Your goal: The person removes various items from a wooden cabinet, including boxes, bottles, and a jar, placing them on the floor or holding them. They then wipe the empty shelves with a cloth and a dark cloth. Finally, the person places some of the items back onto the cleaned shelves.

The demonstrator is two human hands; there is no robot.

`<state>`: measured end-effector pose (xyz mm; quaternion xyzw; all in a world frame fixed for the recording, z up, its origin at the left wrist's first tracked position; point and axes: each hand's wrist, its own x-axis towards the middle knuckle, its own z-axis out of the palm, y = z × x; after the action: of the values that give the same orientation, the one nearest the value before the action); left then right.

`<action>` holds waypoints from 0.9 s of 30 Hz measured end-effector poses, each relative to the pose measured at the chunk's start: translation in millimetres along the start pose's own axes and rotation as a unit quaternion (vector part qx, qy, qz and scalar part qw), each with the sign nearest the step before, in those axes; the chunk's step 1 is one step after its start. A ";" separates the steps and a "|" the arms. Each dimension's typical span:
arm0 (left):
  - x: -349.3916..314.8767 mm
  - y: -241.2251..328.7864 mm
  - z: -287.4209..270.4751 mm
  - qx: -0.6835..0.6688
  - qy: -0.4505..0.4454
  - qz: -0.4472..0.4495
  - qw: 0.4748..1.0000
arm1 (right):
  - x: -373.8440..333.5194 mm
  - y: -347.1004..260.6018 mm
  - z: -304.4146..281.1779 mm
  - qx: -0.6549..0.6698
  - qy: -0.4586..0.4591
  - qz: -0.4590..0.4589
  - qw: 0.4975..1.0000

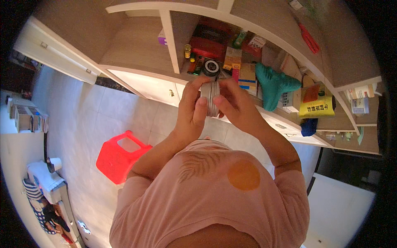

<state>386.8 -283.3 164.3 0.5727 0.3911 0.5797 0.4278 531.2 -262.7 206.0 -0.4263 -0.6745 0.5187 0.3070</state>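
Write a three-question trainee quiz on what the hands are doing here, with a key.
1. True or false: both hands grip the round metal tin.
2. Which colour is the plastic stool on the floor? A) blue B) red C) green
3. Fill in: the tin is held in front of a wooden ____ full of boxes.

Key:
1. True: the left hand and right hand hold it on either side.
2. B
3. shelf

Both hands meet at a round silver tin (212,98) held on edge — the left hand (193,108) grips one side, the right hand (235,105) the other. Behind them stands a cluttered shelf (173,41); below — a red stool (120,157).
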 end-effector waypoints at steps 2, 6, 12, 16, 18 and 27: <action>2.3 -18.5 -9.1 0.121 -0.035 0.111 0.986 | 1.5 25.4 1.3 0.171 -0.014 0.034 0.985; -12.4 -35.4 -14.0 0.172 -0.116 0.102 0.973 | -3.7 43.6 6.0 0.329 -0.059 0.203 0.920; -25.6 -54.3 -13.6 0.194 -0.150 0.021 0.969 | -15.5 83.1 24.3 0.460 -0.083 0.285 0.837; -26.9 -58.7 -12.7 0.257 -0.178 0.053 0.948 | -14.0 94.9 26.7 0.516 -0.108 0.343 0.777; -25.2 -64.1 -16.9 0.165 -0.168 -0.025 0.972 | -11.6 93.2 23.9 0.465 -0.141 0.323 0.812; -23.9 -67.9 -18.5 0.000 -0.119 -0.113 0.986 | -2.6 89.1 8.3 0.355 -0.137 0.297 0.876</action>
<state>371.0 -282.8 91.7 0.5893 0.3997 0.4556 0.5343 548.1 -259.9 118.2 -0.3937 -0.3223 0.8431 0.1740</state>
